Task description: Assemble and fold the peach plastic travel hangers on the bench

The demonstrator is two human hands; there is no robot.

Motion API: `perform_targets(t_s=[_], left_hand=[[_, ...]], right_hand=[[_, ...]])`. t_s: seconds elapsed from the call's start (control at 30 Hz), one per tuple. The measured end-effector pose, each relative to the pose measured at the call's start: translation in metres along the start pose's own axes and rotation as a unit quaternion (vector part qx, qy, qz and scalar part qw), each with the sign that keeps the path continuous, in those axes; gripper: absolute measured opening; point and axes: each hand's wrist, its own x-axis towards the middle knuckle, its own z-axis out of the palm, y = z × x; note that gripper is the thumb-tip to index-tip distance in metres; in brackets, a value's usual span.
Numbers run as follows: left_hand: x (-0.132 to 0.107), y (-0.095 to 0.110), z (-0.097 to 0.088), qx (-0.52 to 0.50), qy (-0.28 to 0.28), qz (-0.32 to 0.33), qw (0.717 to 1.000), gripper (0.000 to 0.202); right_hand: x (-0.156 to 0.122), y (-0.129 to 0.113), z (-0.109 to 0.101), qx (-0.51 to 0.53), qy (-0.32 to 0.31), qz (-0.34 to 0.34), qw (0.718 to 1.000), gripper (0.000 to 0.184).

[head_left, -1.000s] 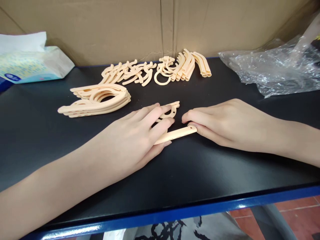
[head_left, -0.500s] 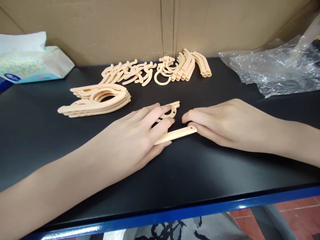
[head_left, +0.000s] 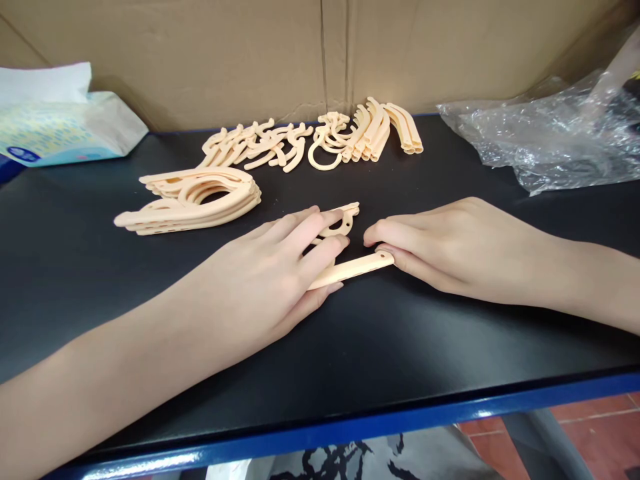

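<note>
A cream plastic folding clothes hanger (head_left: 353,269) lies at the middle of the black table, mostly covered by my left hand (head_left: 280,267). That hand is closed over it from above, thumb below the near arm and fingers over the hooped part. At the near arm's right end, beside its small hole, my right hand (head_left: 435,250) is closed, its thumb pressed to the tip. Whether its fingers hide another part cannot be seen. To the left, several folded hangers (head_left: 200,203) are stacked flat.
Along the back lie several loose hanger hooks (head_left: 327,159), slim curved pieces (head_left: 255,143) and hollow hanger arms (head_left: 373,130), before a cardboard wall (head_left: 225,53). A tissue pack (head_left: 75,127) is at back left, crumpled clear plastic (head_left: 545,140) at back right. A blue edge (head_left: 350,430) borders the table.
</note>
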Motion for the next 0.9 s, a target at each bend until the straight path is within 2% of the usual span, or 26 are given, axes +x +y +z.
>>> perform_targets(t_s=[0.4,0.9], left_hand=[[-0.0006,-0.0003,0.0015,0.008,0.012,0.01,1.0,0.044],[0.0001,0.0004,0.0008,-0.006,-0.004,0.001,1.0,0.043]], right_hand=[[0.0006,-0.0006,-0.0014,0.01,-0.015,0.006,1.0,0.022],[0.0009,-0.0005,-0.0028,0.015,-0.022,0.009,1.0,0.023]])
